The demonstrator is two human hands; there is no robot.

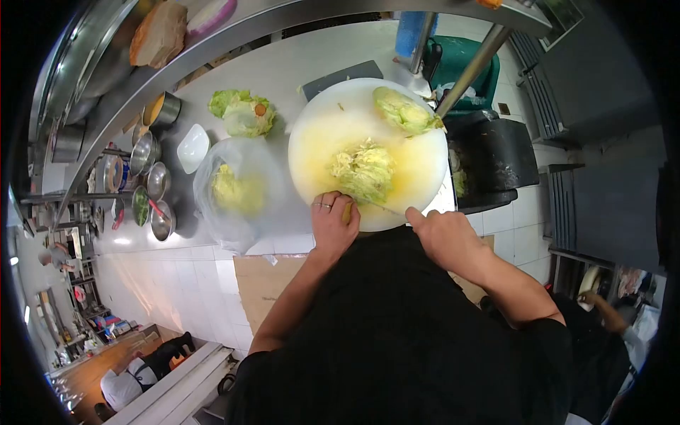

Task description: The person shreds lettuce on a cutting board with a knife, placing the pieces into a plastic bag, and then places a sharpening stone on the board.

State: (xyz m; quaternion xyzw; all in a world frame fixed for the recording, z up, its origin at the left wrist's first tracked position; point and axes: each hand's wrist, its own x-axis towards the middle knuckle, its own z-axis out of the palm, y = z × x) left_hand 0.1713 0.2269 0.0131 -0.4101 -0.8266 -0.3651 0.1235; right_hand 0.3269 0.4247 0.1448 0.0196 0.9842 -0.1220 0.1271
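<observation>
A heap of cut lettuce [365,170] lies in the middle of a round white cutting board [319,127]. My right hand [453,242] is closed round the handle of a knife [384,207], whose thin blade points left along the near side of the heap. At the board's near left edge is my left hand [334,223], a ring on one finger. Its fingers are curled together close to the blade's tip, and what they hold, if anything, is hidden. A larger lettuce piece [405,111] rests at the board's far right edge.
Left of the board are a lettuce head [243,113], a clear plastic bag [237,188] with lettuce inside, a white dish [193,149] and several metal bowls [158,180]. A black bin [496,159] stands at the right. A metal shelf rail [283,20] crosses overhead. Other people are farther off.
</observation>
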